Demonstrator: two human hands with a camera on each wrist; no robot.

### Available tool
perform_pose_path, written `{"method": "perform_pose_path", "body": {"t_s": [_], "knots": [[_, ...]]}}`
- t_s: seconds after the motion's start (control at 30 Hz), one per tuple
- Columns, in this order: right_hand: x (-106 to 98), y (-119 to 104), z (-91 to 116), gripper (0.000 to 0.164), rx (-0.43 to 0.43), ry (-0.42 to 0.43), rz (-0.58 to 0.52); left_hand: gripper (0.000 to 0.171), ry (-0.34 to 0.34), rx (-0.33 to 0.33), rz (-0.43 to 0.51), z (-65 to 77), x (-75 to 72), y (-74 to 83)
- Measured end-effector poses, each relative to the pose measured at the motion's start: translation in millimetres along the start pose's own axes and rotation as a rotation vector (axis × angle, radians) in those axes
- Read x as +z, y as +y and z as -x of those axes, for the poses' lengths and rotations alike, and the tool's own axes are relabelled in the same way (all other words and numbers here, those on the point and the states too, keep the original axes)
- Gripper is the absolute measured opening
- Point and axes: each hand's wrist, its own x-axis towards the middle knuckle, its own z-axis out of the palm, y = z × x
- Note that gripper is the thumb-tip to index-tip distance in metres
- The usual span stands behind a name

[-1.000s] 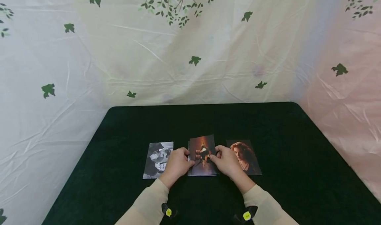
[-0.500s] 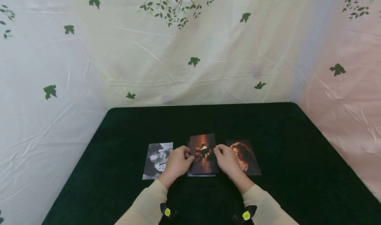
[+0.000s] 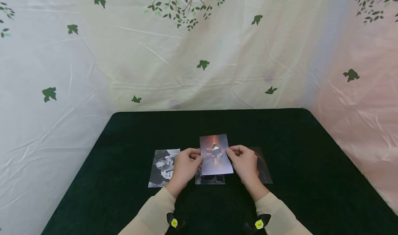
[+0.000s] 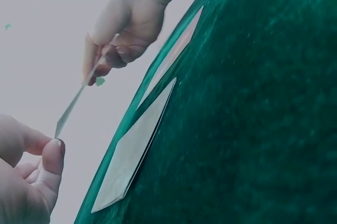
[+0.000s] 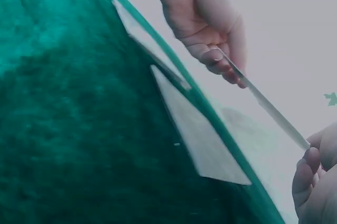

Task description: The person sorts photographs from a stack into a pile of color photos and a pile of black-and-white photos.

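Note:
In the head view, my left hand (image 3: 186, 164) and right hand (image 3: 245, 162) pinch opposite side edges of a photo print (image 3: 216, 159). It shows a figure in an orange glow, with sheen over its surface. Both wrist views show the print nearly edge-on, raised off the table between thumbs and fingers. Below it lies a small stack of photos (image 3: 211, 180), mostly covered in the head view; its layered edge shows in the left wrist view. A black-and-white photo (image 3: 160, 169) lies left of it, near my left hand. My right hand partly hides a dark portrait photo (image 3: 264, 167).
A dark green cloth (image 3: 140, 131) covers the table, its far edge meeting a pale hanging curtain (image 3: 174, 62) with leaf prints. The curtain also stands along both sides. Black wrist straps with yellow tags sit on both wrists.
The top photo has come up off the middle stack, still between both hands, and shifted slightly farther and to the right. More of the stack shows beneath; the right hand now covers more of the portrait.

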Motion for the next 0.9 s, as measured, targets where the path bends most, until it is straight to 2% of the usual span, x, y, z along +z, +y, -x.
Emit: {"method": "perform_pose_path", "body": {"t_s": [0.1, 0.2, 0.3, 0.4, 0.6, 0.77, 0.9], "knots": [[-10.5, -3.3, -0.8, 0.018, 0.008, -0.021, -0.008, 0.016, -0.01, -0.004, 0.041, 2.7, 3.1, 7.3], [-24.6, -5.2, -3.8, 0.019, 0.022, -0.043, 0.0, 0.016, -0.026, 0.019, 0.053, 3.2, 9.0, 17.4], [-40.8, -5.7, -7.3, 0.022, 0.015, -0.055, 0.043, 0.015, -0.037, 0.04, 0.066, 2.6, 18.3, 26.1], [-58.3, -2.2, -10.5, 0.026, -0.01, -0.067, 0.087, 0.015, -0.05, 0.032, 0.109, 2.9, 31.5, 33.2], [-89.2, 16.1, -16.7, 0.033, -0.083, -0.046, 0.19, 0.015, -0.063, -0.043, 0.222, 5.3, 68.8, 41.4], [-105.9, 35.2, -19.3, 0.036, -0.099, -0.044, 0.299, 0.014, -0.035, -0.074, 0.176, 10.1, 101.3, 37.6], [-113.2, 47.5, -20.8, 0.04, -0.105, -0.096, 0.367, 0.014, -0.03, -0.091, 0.119, 11.8, 115.4, 32.1]]}}
